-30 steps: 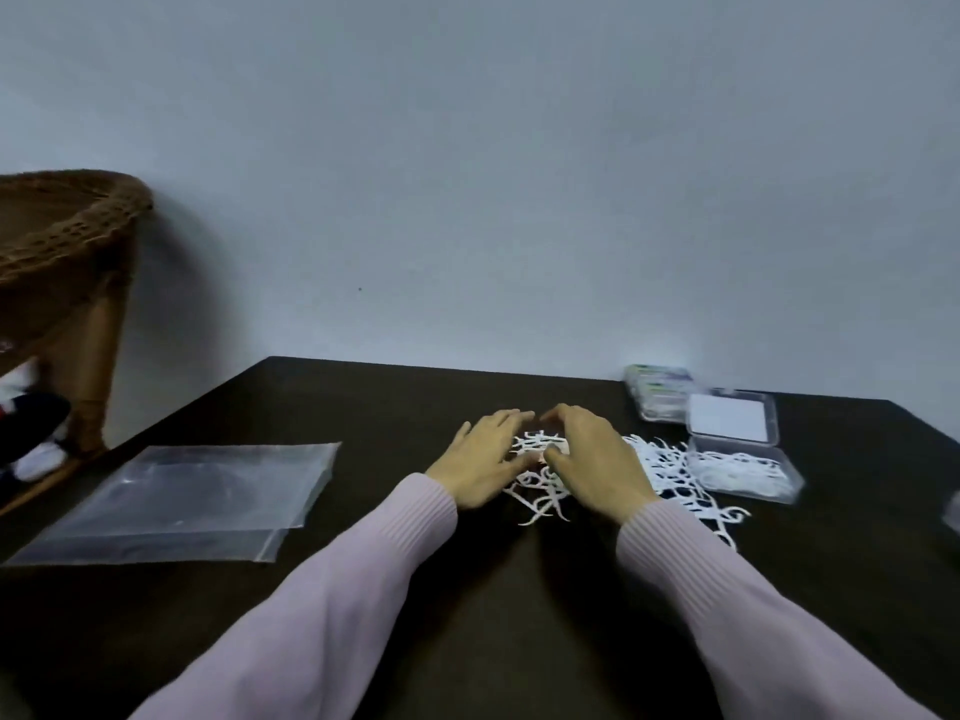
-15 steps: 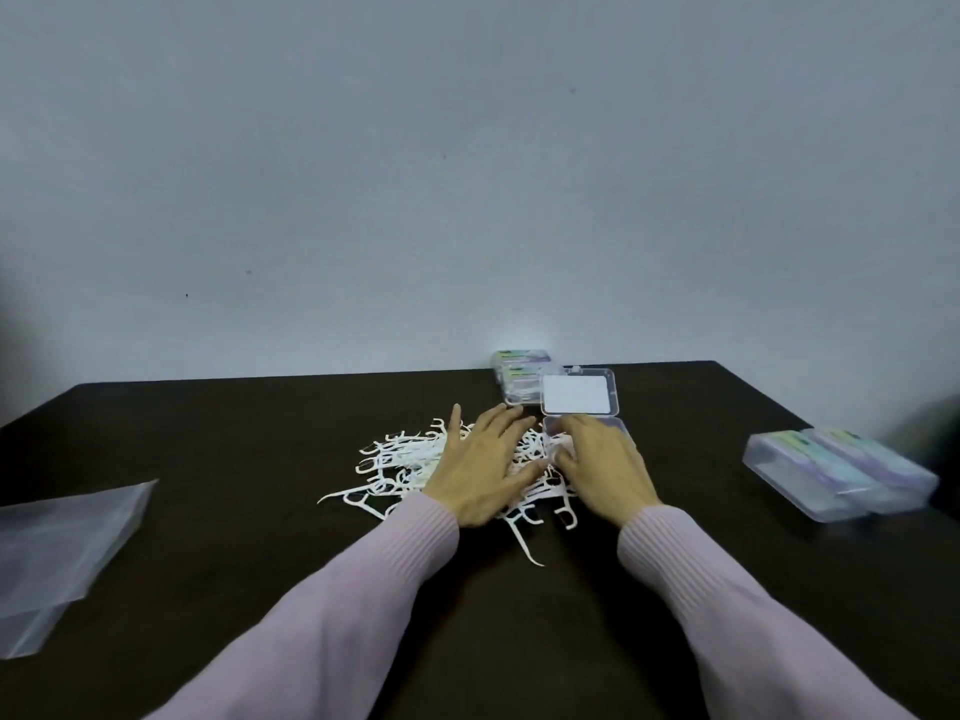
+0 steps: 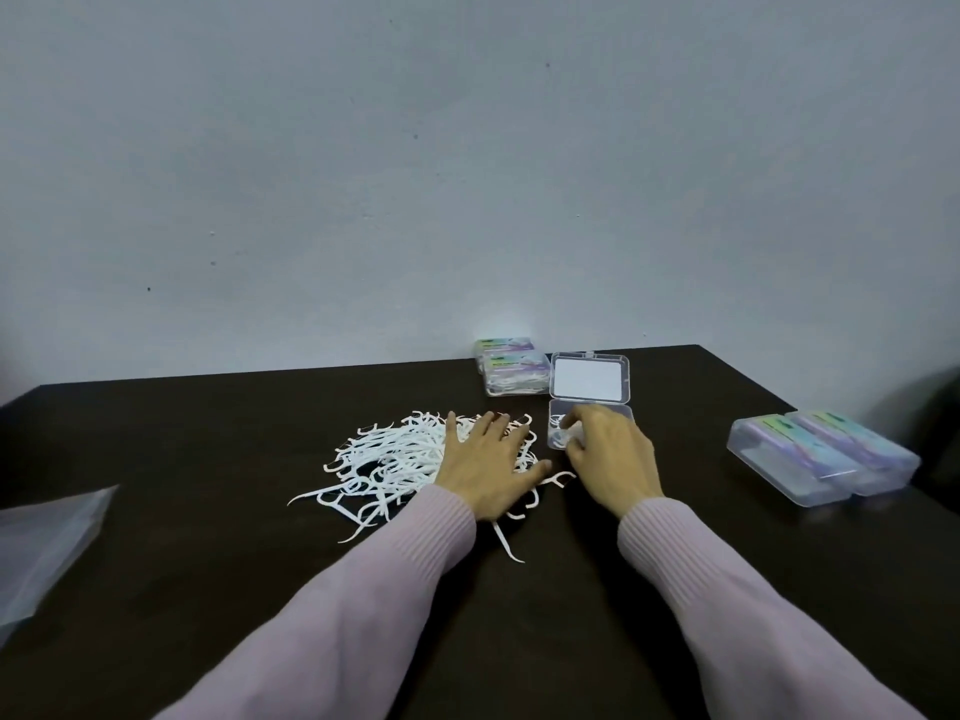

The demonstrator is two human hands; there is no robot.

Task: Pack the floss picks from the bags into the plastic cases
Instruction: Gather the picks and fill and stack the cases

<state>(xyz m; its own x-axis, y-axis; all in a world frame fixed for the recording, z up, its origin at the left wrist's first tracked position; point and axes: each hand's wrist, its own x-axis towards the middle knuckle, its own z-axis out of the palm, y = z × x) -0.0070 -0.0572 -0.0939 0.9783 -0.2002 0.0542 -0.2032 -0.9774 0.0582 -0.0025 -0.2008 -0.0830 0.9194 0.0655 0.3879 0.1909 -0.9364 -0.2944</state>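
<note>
A loose pile of white floss picks lies on the dark table. My left hand rests flat on the pile's right side with its fingers straight and spread. Just to the right stands an open clear plastic case, its lid folded back toward the wall. My right hand hovers over the case's base, fingers curled round a few floss picks at the case's left end. The hand hides most of the base.
Two filled, closed cases sit stacked at the back by the wall. Two more closed clear cases lie side by side at the right. An empty clear plastic bag lies at the left table edge.
The view has swung right, so the bag now sits at the left edge. My right hand has moved from the pile to the open case with some picks. My left hand stays on the pile.
</note>
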